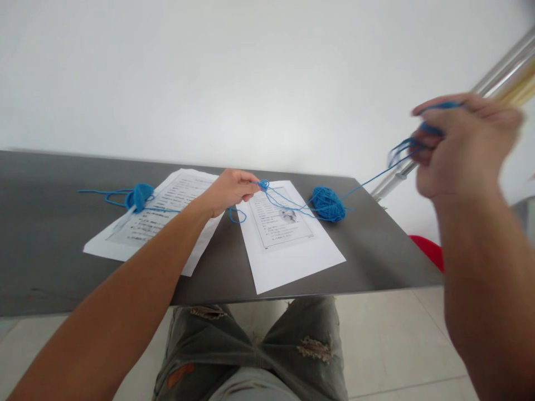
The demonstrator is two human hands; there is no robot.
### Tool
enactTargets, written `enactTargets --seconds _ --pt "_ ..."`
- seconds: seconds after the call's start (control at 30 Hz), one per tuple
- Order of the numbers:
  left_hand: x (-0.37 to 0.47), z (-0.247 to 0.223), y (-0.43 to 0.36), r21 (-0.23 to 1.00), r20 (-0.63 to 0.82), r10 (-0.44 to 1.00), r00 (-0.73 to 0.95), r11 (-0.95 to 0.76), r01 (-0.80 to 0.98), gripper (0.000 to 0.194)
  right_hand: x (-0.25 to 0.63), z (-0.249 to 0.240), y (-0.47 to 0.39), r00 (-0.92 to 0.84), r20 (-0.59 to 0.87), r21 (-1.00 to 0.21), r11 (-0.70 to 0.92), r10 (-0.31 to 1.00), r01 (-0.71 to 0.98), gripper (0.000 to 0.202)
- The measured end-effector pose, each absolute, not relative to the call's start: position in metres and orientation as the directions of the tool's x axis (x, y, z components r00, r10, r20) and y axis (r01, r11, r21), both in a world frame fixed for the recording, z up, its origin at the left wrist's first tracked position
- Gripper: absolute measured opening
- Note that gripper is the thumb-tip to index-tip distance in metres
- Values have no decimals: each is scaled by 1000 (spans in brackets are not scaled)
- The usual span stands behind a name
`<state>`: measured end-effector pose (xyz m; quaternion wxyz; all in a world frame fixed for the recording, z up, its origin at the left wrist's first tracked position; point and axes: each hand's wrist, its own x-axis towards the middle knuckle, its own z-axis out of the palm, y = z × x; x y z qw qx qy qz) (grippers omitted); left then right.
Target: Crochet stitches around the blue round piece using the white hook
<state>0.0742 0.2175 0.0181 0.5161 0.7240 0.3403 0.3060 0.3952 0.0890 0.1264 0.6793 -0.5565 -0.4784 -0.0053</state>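
In the head view, the left hand [230, 190] is stretched forward over the dark table [50, 245], with its fingers closed in a pinch on a small knot [263, 184] of blue yarn, just above the top edge of the right paper sheet [292, 256]. From this knot several loose strands [288, 207] run over the printed sheet to a ball of blue yarn [328, 203], which lies on the table just beside the far right corner of that sheet. The right hand [460, 145] is raised high at the right side, well above the table and well apart from the left hand; it looks blurred. Its fingers are curled closed around some loops of the same blue yarn, and one tight strand [368, 181] goes from this hand down to the ball. A second, smaller bundle of blue yarn [139, 196] rests on the far corner of the left paper sheet [146, 234], with a loose end lying on the table to the left of it. A thin strand runs from this bundle toward the left hand. The two sheets lie side by side, and the left forearm crosses over the left one. Behind the right hand there is a metal pole [497, 72], and something red [428, 250] shows below the table edge. The person's knees in grey torn trousers [259, 351] are seen under the table, above a pale tiled floor [397, 340].
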Motion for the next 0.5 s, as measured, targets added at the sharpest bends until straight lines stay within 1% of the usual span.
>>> enactTargets --seconds 0.03,0.1,0.13,0.17,0.27,0.33,0.37,0.4,0.43,0.5 --pt "75 18 216 959 92 801 591 -230 163 10 369 113 90 494 635 -760 367 593 537 10" --pt "77 18 215 965 91 787 610 -221 141 10 326 88 92 334 567 -743 292 753 602 7" --pt "77 17 214 967 92 780 620 -219 132 11 310 76 93 282 500 -742 237 819 627 8" --pt "78 17 213 968 94 772 628 -218 123 12 296 66 95 229 441 -730 199 868 653 13" --pt "78 18 212 970 105 757 645 -222 102 14 269 44 100 120 354 -650 152 927 744 36" --pt "77 19 210 969 112 753 649 -228 97 13 257 35 106 92 356 -588 146 930 795 49" --pt "77 20 210 969 114 752 649 -229 95 12 253 31 109 86 368 -561 147 926 815 49" --pt "76 20 209 969 114 752 649 -228 95 11 250 29 111 79 378 -542 151 922 827 43" --pt "76 21 208 970 112 754 648 -225 94 9 248 27 114 70 384 -537 160 921 829 33" --pt "75 22 208 972 108 763 638 -215 91 7 248 25 117 48 373 -570 188 927 800 14"
